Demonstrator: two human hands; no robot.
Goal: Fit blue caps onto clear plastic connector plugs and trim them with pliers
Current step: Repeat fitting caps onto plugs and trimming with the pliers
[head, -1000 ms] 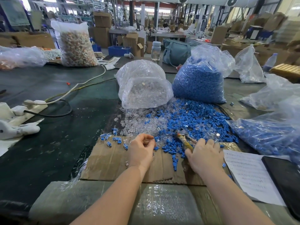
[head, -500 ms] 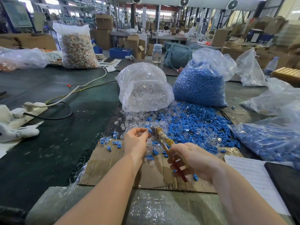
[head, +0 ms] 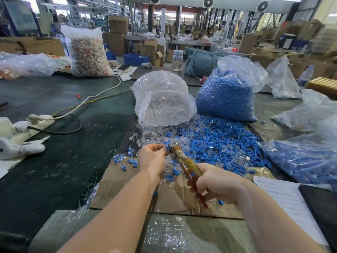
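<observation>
Finished capped plugs [head: 127,160] lie left on the cardboard sheet [head: 127,187], clear of the work; the left hand [head: 152,157] pinches a capped plug [head: 166,145] up to the tool; the right hand [head: 215,181] grips the pliers [head: 184,159] by their handles, nose at the cap, apparently to trim it; half a second ago the pliers sat slightly short of it.

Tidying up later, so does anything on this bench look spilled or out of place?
Yes. Blue caps and clear plugs lie loose across the table in front of their bags, spilling onto the cardboard. A few capped plugs sit scattered at its left edge.
</observation>
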